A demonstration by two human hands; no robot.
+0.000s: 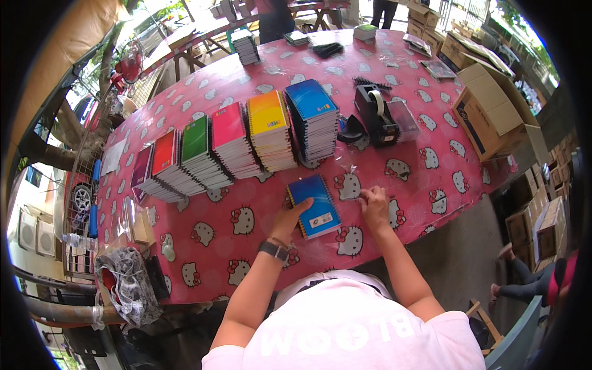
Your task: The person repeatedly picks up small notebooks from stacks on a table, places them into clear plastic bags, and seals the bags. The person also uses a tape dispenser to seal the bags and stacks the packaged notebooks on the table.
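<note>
A blue spiral notebook (pixel 313 200) with a white label lies in front of me, perhaps with others under it. My left hand (pixel 295 216) grips its left edge, thumb on the cover and fingers mostly hidden. To the right, my right hand (pixel 374 206) is closed in a pinch close to the tablecloth; what it holds, if anything, is too small to make out. Beyond my hands stands a row of spiral notebook stacks: purple (pixel 142 169), red (pixel 165 152), green (pixel 196 139), pink (pixel 228 125), yellow (pixel 267 112) and blue (pixel 311 100).
A black tape dispenser (pixel 377 117) stands right of the stacks. An open cardboard box (pixel 487 117) is at the table's right edge. More stacked notebooks (pixel 245 48) sit at the far side. A grey patterned cloth bag (pixel 129 287) hangs at the near left corner.
</note>
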